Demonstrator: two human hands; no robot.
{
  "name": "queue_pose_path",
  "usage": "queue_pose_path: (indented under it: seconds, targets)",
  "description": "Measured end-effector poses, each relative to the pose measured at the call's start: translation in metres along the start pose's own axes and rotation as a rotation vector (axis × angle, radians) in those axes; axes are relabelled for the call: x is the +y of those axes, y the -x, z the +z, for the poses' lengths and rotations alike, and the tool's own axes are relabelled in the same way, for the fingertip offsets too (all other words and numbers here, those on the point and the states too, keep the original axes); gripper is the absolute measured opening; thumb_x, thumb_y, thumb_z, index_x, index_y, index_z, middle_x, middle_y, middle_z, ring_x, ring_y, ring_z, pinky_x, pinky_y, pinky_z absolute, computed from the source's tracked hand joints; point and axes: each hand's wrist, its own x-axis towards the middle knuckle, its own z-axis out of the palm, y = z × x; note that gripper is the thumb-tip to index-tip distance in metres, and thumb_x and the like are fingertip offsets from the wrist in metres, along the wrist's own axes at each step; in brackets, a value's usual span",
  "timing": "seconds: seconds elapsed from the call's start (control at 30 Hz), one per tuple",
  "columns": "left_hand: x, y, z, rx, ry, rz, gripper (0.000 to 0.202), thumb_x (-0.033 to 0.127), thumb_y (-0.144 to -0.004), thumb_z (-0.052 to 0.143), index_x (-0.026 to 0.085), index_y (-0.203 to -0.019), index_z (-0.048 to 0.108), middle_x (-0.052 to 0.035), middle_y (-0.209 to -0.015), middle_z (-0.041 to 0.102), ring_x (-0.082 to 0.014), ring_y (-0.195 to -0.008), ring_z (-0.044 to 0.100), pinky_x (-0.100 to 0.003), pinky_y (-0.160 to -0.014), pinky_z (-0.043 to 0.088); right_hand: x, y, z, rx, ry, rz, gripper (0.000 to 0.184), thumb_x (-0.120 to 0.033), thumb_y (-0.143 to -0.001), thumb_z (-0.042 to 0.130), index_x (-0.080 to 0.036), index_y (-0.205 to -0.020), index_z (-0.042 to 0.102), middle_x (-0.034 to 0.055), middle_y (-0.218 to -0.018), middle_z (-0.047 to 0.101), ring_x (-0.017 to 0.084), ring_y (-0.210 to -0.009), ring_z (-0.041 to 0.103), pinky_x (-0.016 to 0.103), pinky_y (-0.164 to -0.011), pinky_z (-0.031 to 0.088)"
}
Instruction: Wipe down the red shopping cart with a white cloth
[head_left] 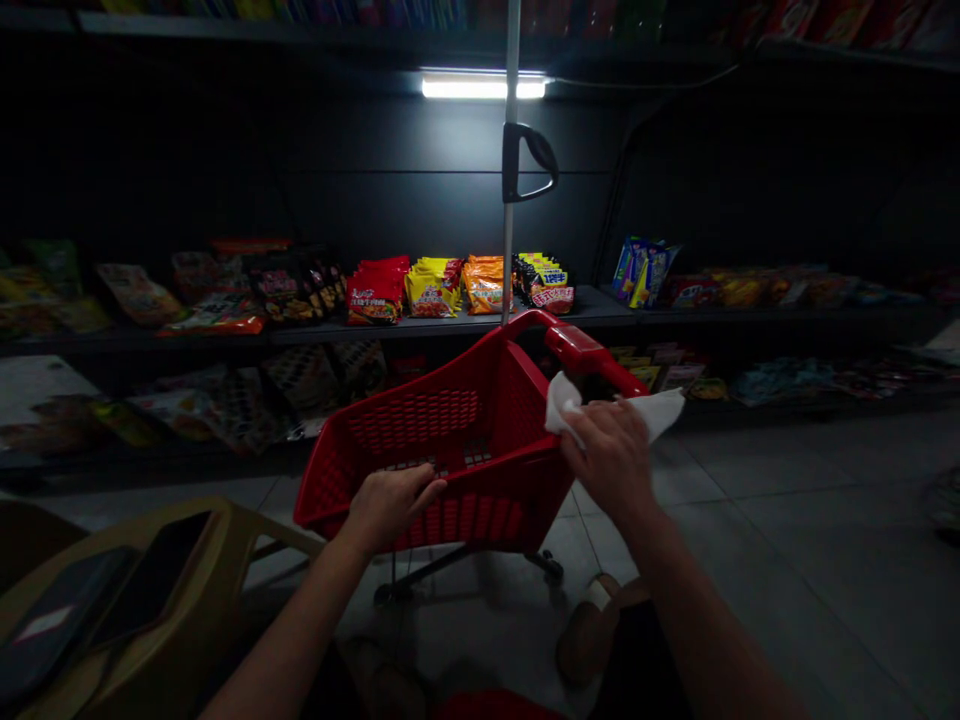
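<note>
A red plastic shopping cart [465, 500] stands before me with its basket open at the top. My left hand [394, 505] grips the near rim of the basket, its fingers curled over the edge. Pressed against the cart's handle end at the right is my right hand [611, 450], closed on a white cloth [664, 410]. The cloth sticks out on both sides of the fingers and lies against the red handle [581, 350]. A thin pole [513, 60] with a black grip [532, 162] rises from the cart's handle side.
Behind the cart, a dark shelf [442, 328] carries snack packets [375, 290], lit by a tube lamp [484, 88]. At the lower left a yellowish stool [217, 560] bears a phone [157, 575] and another dark flat device [64, 620]. Grey tiles [757, 480] cover the floor.
</note>
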Motion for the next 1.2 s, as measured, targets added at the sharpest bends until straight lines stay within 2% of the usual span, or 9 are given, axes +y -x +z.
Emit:
queue_pose_path:
  seconds: [0.13, 0.23, 0.43, 0.6, 0.73, 0.9, 1.0, 1.1, 1.2]
  targets:
    - [0.009, -0.003, -0.001, -0.007, 0.038, 0.028, 0.044, 0.054, -0.1, 0.028, 0.026, -0.099, 0.061, -0.0051, -0.091, 0.074, -0.0211, -0.08, 0.069, -0.028, -0.064, 0.037, -0.078, 0.023, 0.039, -0.118, -0.158, -0.227, 0.028, -0.025, -0.092, 0.058, -0.03, -0.118, 0.065, 0.0027, -0.126, 0.064, 0.024, -0.119, 0.051, 0.043, -0.116, 0.024]
    - [0.012, -0.001, 0.0, -0.006, 0.087, 0.063, 0.042, 0.054, -0.1, 0.029, 0.027, -0.106, 0.061, -0.0048, -0.097, 0.074, -0.0206, -0.087, 0.069, -0.028, -0.069, 0.04, -0.098, 0.025, 0.05, -0.199, -0.173, -0.32, 0.029, -0.025, -0.095, 0.057, -0.03, -0.123, 0.062, 0.0032, -0.123, 0.066, 0.023, -0.113, 0.054, 0.039, -0.108, 0.032]
    - [0.01, 0.003, 0.005, 0.009, 0.029, 0.088, 0.043, 0.053, -0.101, 0.025, 0.024, -0.092, 0.056, -0.0037, -0.09, 0.072, -0.0197, -0.082, 0.068, -0.028, -0.067, 0.039, -0.038, 0.005, 0.002, -0.304, -0.057, -0.354, 0.029, -0.026, -0.093, 0.061, -0.029, -0.121, 0.062, 0.0036, -0.109, 0.068, 0.022, -0.101, 0.058, 0.038, -0.102, 0.035]
    - [0.012, -0.001, 0.005, 0.036, 0.02, 0.084, 0.044, 0.052, -0.101, 0.023, 0.024, -0.089, 0.056, -0.0031, -0.088, 0.072, -0.018, -0.08, 0.067, -0.027, -0.065, 0.037, 0.038, 0.004, -0.031, -0.117, 0.084, -0.173, 0.027, -0.046, -0.093, 0.058, -0.023, -0.104, 0.065, 0.0055, -0.104, 0.068, 0.024, -0.102, 0.059, 0.047, -0.112, 0.025]
    - [0.01, -0.005, 0.009, 0.074, -0.002, 0.086, 0.046, 0.051, -0.102, 0.023, 0.023, -0.087, 0.057, -0.0029, -0.083, 0.072, -0.0181, -0.074, 0.066, -0.027, -0.061, 0.035, 0.055, 0.012, -0.031, 0.067, 0.155, -0.059, 0.029, -0.045, -0.094, 0.051, -0.019, -0.095, 0.064, 0.0072, -0.099, 0.068, 0.025, -0.104, 0.058, 0.049, -0.114, 0.025]
    - [-0.012, -0.012, 0.015, 0.12, 0.009, 0.067, 0.045, 0.046, -0.102, 0.027, 0.023, -0.086, 0.062, -0.0024, -0.083, 0.073, -0.0183, -0.074, 0.067, -0.028, -0.064, 0.038, 0.003, 0.019, -0.029, 0.023, 0.157, 0.038, 0.022, -0.039, -0.093, 0.056, -0.019, -0.092, 0.064, 0.0064, -0.096, 0.069, 0.025, -0.104, 0.058, 0.047, -0.113, 0.026]
    - [-0.014, -0.018, 0.009, 0.193, 0.106, 0.082, 0.04, 0.043, -0.102, 0.031, 0.024, -0.091, 0.065, -0.0026, -0.094, 0.074, -0.0186, -0.086, 0.067, -0.03, -0.077, 0.044, -0.037, 0.02, -0.03, -0.043, 0.061, 0.012, 0.02, -0.035, -0.091, 0.061, -0.019, -0.102, 0.065, 0.007, -0.104, 0.07, 0.026, -0.106, 0.058, 0.044, -0.109, 0.031]
    - [0.012, -0.022, 0.002, 0.299, 0.249, 0.176, 0.035, 0.038, -0.103, 0.033, 0.024, -0.103, 0.065, -0.0039, -0.108, 0.072, -0.019, -0.101, 0.064, -0.034, -0.094, 0.043, -0.063, 0.018, -0.035, -0.085, -0.048, -0.065, 0.024, -0.024, -0.087, 0.065, -0.021, -0.111, 0.065, 0.0056, -0.109, 0.071, 0.025, -0.105, 0.06, 0.041, -0.103, 0.036]
    - [0.054, -0.021, 0.0, 0.34, 0.315, 0.251, 0.035, 0.038, -0.102, 0.033, 0.02, -0.102, 0.063, -0.0074, -0.104, 0.07, -0.0208, -0.097, 0.062, -0.035, -0.09, 0.045, -0.068, 0.015, -0.052, -0.142, -0.204, -0.194, 0.029, -0.016, -0.087, 0.062, -0.024, -0.115, 0.063, 0.0033, -0.115, 0.071, 0.021, -0.104, 0.063, 0.037, -0.098, 0.041]
